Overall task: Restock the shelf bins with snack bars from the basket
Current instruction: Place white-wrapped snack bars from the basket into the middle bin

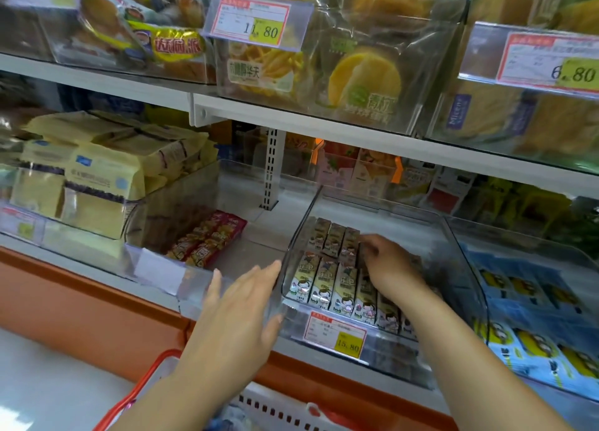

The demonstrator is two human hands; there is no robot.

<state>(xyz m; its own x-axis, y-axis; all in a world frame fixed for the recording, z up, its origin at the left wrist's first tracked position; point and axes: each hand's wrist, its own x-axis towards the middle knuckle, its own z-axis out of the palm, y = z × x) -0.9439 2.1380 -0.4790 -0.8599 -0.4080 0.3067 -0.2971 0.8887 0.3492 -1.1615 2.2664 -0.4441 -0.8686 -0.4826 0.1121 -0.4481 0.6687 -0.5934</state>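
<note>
Two rows, snack bars (324, 288), clear bin (299, 233): right hand (389, 262) fingers pinch rear bar (351, 246); left hand (240, 301) released alongside. Risk: wrist may topple front row.

A single wide-angle view is taken from the person's head, directed forward and down at the shelf (324, 119). The camera is held near: the clear bin (299, 236) of snack bars (334, 239) is centred, the left hand (240, 304) and right hand (389, 262) are seen reaching in from below, and the red basket (136, 395) is cropped by the bottom edge.

snack bars (337, 288) upright in clear bin (293, 236)
</note>
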